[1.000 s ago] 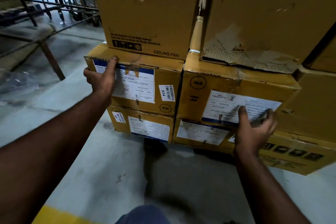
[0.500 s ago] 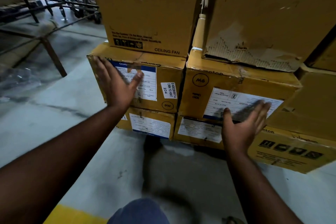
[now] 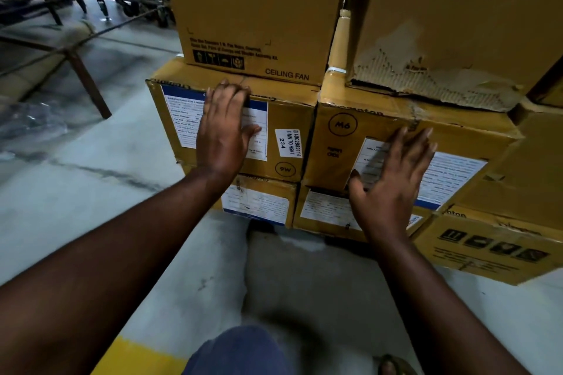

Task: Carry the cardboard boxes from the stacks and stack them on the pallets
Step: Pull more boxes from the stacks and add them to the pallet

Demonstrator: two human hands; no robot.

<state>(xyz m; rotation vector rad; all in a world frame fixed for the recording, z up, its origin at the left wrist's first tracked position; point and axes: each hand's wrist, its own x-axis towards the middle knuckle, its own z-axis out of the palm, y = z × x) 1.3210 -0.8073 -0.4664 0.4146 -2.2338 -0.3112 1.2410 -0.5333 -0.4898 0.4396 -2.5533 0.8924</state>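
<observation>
Brown cardboard boxes stand stacked in front of me. My left hand (image 3: pixel 224 131) lies flat, fingers apart, on the white label of the left middle box (image 3: pixel 292 119). My right hand (image 3: pixel 393 179) lies flat with spread fingers on the label of the right middle box (image 3: pixel 341 143). A tall "CEILING FAN" box (image 3: pixel 253 9) sits on the left middle box. A torn Crompton box (image 3: pixel 451 18) sits on the right one. Two lower boxes, the left one (image 3: pixel 259 204) and the right one (image 3: pixel 323 210), lie underneath. The pallet is hidden.
Another box (image 3: pixel 493 246) juts out at the lower right. Metal frame legs (image 3: pixel 88 82) and trolley wheels stand at the upper left. Clear plastic wrap (image 3: pixel 27 122) lies on the grey concrete floor. A yellow floor line (image 3: pixel 137 356) runs by my knee.
My left hand left the box's left edge and now rests flat on its front label. My right hand has opened from a curl and slid up flat on the right box's label.
</observation>
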